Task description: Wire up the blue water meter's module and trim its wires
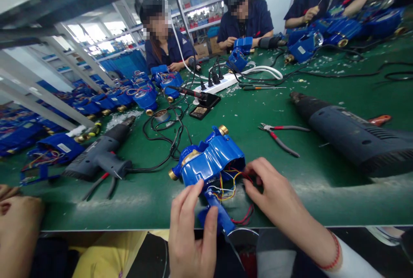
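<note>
A blue water meter housing [209, 157] with brass ends lies on the green table [322, 183] near its front edge. Coloured wires [230, 185] spill from its open side to a blue lid part [219, 215]. My left hand [192, 230] pinches the housing and the lid part from below, thumb on the lid. My right hand [274, 192] is curled at the wires on the housing's right side, fingertips in among them.
A heat gun [355, 136] lies to the right, another heat gun [103, 155] to the left. Pliers [279, 134], a soldering iron stand [203, 103] and a power strip [222, 82] sit beyond. Three people work across the table. Another person's hands [17, 222] are at lower left.
</note>
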Demonstrator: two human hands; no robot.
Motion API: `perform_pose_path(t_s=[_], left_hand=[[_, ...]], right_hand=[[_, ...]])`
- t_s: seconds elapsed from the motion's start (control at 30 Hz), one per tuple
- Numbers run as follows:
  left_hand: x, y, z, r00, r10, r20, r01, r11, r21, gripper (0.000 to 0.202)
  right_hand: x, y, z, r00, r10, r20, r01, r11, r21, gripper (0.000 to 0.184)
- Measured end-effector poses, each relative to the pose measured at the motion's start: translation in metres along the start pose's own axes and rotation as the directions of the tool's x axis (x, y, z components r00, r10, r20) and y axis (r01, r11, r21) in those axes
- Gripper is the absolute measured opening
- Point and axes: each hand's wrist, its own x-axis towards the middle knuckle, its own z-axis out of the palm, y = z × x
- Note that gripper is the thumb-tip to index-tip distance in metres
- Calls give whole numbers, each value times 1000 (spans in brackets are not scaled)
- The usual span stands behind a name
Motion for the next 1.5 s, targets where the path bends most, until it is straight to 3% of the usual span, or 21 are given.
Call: perform_pose_path(t_s=[0.07, 0.13, 0.2, 0.33, 0.4, 0.5, 0.67, 0.87, 0.97, 1.03, 1.13, 1.27, 1.37, 1.43, 1.5], left_hand=[[6, 0, -1, 999, 31, 42, -34, 998, 54, 39], [10, 2, 0, 994, 46, 97, -54, 995, 78, 23], [10, 4, 0, 986, 48, 162, -57, 997, 53, 14], [4, 1, -5, 956, 89, 279, -71, 995, -74, 19], [1, -2, -9, 961, 74, 266, -41, 991, -128, 19], [-1, -6, -12, 976, 23, 216, 32, 968, -249, 15], [2, -5, -9, 986, -94, 135, 142, 902, -408, 9], [-1, -3, 0, 952, -278, 128, 304, 814, -495, 8], [-9, -1, 4, 921, -369, 128, 386, 812, -437, 28], [-11, 0, 4, 931, -332, 149, 364, 847, -388, 37], [-5, 1, 1, 956, -239, 171, 285, 896, -340, 20], [6, -1, -2, 953, -241, 183, 298, 859, -416, 12], [9, -2, -2, 956, -229, 186, 291, 834, -468, 12], [9, -1, -2, 960, -216, 176, 275, 833, -480, 13], [8, 2, -2, 966, -203, 161, 256, 832, -491, 13]], right_hand=[[0, 1, 3, 987, -156, 31, 158, 981, -108, 28], [1, 1, 5, 939, -322, 119, 341, 912, -227, 37], [3, 2, 6, 887, -424, 184, 462, 834, -301, 33], [4, 1, 3, 807, -549, 218, 590, 760, -272, 15], [4, 0, 1, 778, -596, 200, 628, 743, -230, 16], [3, -3, 1, 781, -604, 160, 624, 763, -168, 14], [8, -10, 9, 701, -575, 422, 686, 706, -175, 25], [14, -13, 22, 786, -536, 307, 577, 815, -51, 29], [14, -16, 24, 840, -469, 271, 483, 876, 19, 30], [15, -19, 24, 874, -410, 259, 410, 910, 56, 30], [15, -22, 22, 908, -334, 254, 321, 943, 91, 27], [11, -24, 14, 933, -274, 233, 249, 960, 130, 21], [2, -26, 5, 939, -309, 149, 300, 951, 79, 24], [-5, -29, 0, 907, -406, 115, 410, 912, -12, 29], [-10, -33, -1, 861, -485, 153, 499, 863, -73, 32]])
